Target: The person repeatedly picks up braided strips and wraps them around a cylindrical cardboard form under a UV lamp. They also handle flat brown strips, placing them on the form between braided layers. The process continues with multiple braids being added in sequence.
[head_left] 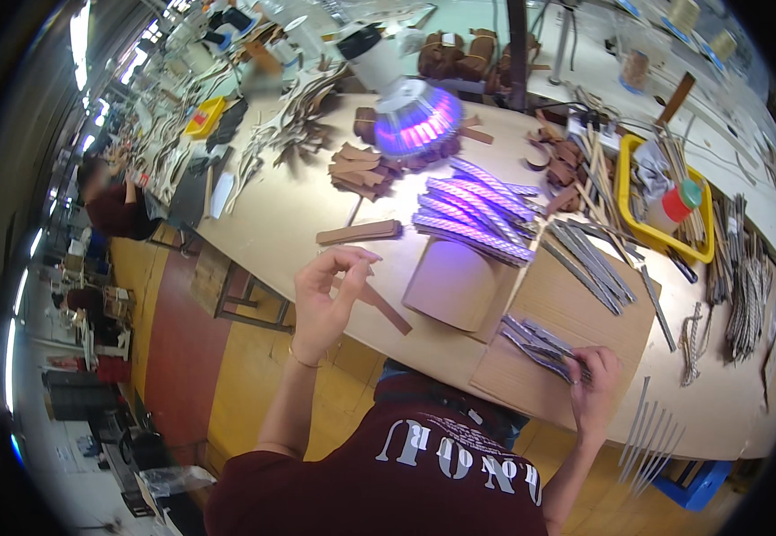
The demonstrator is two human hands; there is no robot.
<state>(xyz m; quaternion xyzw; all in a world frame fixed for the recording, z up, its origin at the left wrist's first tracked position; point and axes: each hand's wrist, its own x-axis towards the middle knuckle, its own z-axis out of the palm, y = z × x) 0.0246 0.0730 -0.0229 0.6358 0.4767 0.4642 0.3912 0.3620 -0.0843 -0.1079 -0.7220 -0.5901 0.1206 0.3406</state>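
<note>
My left hand (325,299) is raised over the near table edge with thumb and fingers pinched. A flat brown strip (390,309) slants out from it to the right, its upper end hidden by the fingers. My right hand (595,375) closes around the near end of a small bunch of grey patterned strips (535,341) lying on a cardboard sheet (495,375). Between the hands stands a cardboard box (450,288). A larger pile of patterned strips (473,210) rests on it, lit violet by a lamp (416,116).
A stack of brown strips (358,232) lies left of the box, with brown pieces (361,170) behind. More grey strips (591,268) lie on the right. A yellow basket (624,192) holds a red-labelled bottle (674,205). Beyond the left table edge, another person (115,205) sits.
</note>
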